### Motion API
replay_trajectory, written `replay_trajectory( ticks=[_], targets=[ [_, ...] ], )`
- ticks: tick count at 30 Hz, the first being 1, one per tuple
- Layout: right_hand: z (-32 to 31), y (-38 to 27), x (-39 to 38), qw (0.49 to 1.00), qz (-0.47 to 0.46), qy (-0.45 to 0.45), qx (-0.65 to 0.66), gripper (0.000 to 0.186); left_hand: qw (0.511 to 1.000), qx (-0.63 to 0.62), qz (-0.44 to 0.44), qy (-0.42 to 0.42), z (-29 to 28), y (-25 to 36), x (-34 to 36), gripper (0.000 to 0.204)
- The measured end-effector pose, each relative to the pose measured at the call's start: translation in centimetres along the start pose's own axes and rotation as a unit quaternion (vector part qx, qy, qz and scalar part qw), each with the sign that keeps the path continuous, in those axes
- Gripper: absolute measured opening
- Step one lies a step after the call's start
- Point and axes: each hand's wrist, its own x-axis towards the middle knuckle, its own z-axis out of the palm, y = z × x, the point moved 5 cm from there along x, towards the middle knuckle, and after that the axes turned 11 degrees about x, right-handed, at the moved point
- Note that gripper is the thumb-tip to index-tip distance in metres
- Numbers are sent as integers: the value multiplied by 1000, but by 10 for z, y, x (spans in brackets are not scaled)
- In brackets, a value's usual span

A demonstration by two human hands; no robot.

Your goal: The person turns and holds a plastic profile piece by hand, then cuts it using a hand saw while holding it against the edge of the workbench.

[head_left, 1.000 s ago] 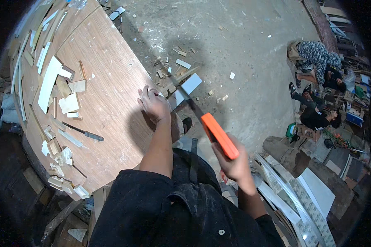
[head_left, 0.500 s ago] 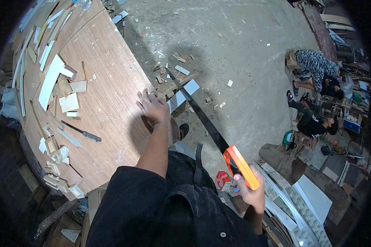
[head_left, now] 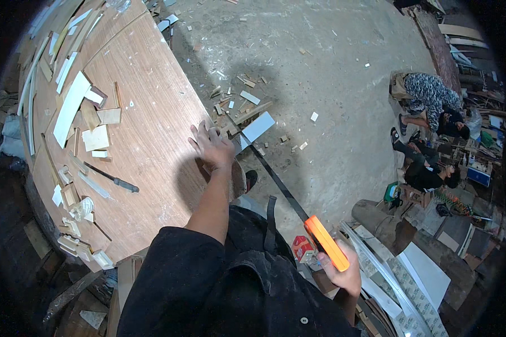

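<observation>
My right hand (head_left: 344,271) is closed round the orange handle (head_left: 326,242) of a handsaw. Its long dark blade (head_left: 282,186) slants up and left, across a white strip of board (head_left: 258,128) that juts out past the table edge beside my left hand. My left hand (head_left: 215,149) lies palm down on the edge of the wooden table (head_left: 157,140), fingers spread. Whether the strip runs under that palm cannot be made out. The blade's far end is partly hidden near the strip.
A chisel-like tool with a dark handle (head_left: 126,185) and several wood offcuts (head_left: 95,139) lie on the table. Scraps litter the concrete floor (head_left: 343,73). Two people (head_left: 433,106) sit at the far right. White panels (head_left: 421,275) lean by my right side, near a red box (head_left: 302,249).
The saw has drawn back toward me and its handle sits lower. Its blade now crosses the white strip closer to my left hand. My left hand stays at the table edge.
</observation>
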Motion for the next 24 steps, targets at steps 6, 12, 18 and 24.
replay_trajectory(
  ticks=[6,12,18,24],
  targets=[
    [-1,-3,-5,1000,-13,-9,-18,20,999,26,18,-9,5,-4,-2,22],
    [3,2,-13,1000,5,4,-17,21,999,22,33,-34,4,-1,-2,17],
    [6,2,-25,999,9,-2,-40,22,997,46,45,-42,11,-5,-2,21],
    [21,-20,-33,999,22,29,-38,22,995,60,49,-57,11,-4,0,19]
  ],
)
